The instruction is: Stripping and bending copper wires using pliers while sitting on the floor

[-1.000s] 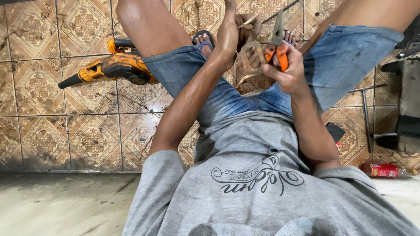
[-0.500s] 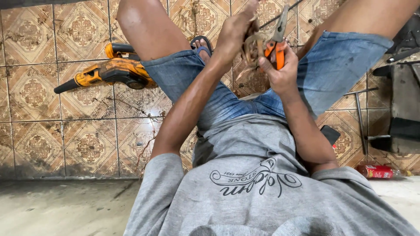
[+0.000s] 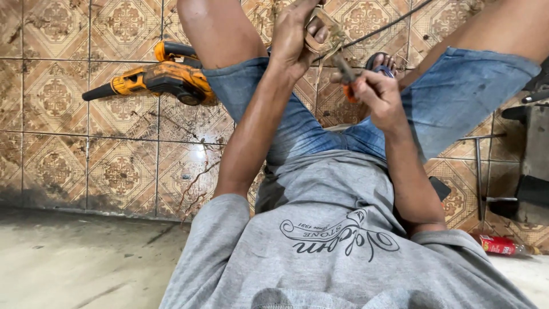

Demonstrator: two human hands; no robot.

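Seated on patterned tile floor, legs in denim shorts spread toward top edge of view, grey printed shirt filling bottom. Left hand raised at top centre, grip pressed tight around a tan metal loop-shaped piece tangled with dry fibres; piece sits between the knees, up against the top edge of the frame. Right hand just below and to the right, grip clamped on orange-handled pliers, nose angled up-left into the tan piece, touching it; whether pliers' jaws are biting or just resting, cannot tell. Thin dark wire running from the piece toward upper right. Orange and black power tool lying on floor tiles beside the thigh on the left-hand side of the view, nozzle pointing toward left edge, well apart from both hands. Sandalled foot visible behind right hand. Red can lying on its side near bottom-right corner of floor. Dark metal frame parts along right edge. Bare concrete strip at bottom left, where tiles end.
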